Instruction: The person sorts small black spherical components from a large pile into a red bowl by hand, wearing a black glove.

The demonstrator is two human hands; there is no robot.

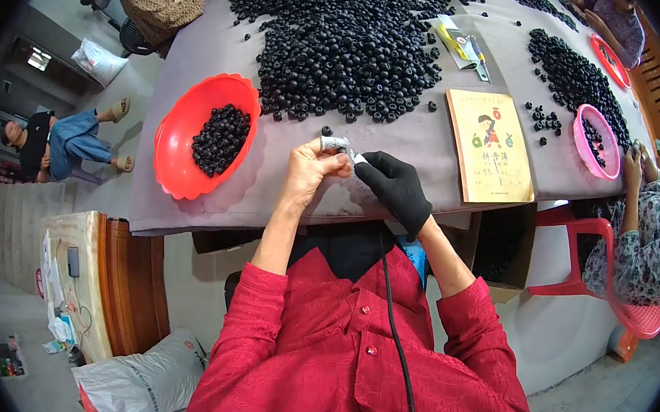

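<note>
My bare left hand point(318, 167) and my black-gloved right hand point(400, 192) meet over the near edge of the cloth-covered table. Both hands are closed, fingers pinched together. A whitish wrap point(334, 143) covers a finger of the left hand. Something small and pale grey shows between the fingertips, but its kind cannot be made out. Just beyond the left fingers lies a single black round piece point(326, 130). A large heap of such small black pieces with holes point(350, 66) spreads farther back. To the left, a red scalloped basin point(174, 145) holds more of them.
A yellow booklet point(488, 161) lies right of my hands, with a packaged yellow cutter point(462, 45) beyond it. A pink basin point(598, 120) stands by another heap at right. Other people sit around the table. A black cord point(395, 314) hangs down my red shirt.
</note>
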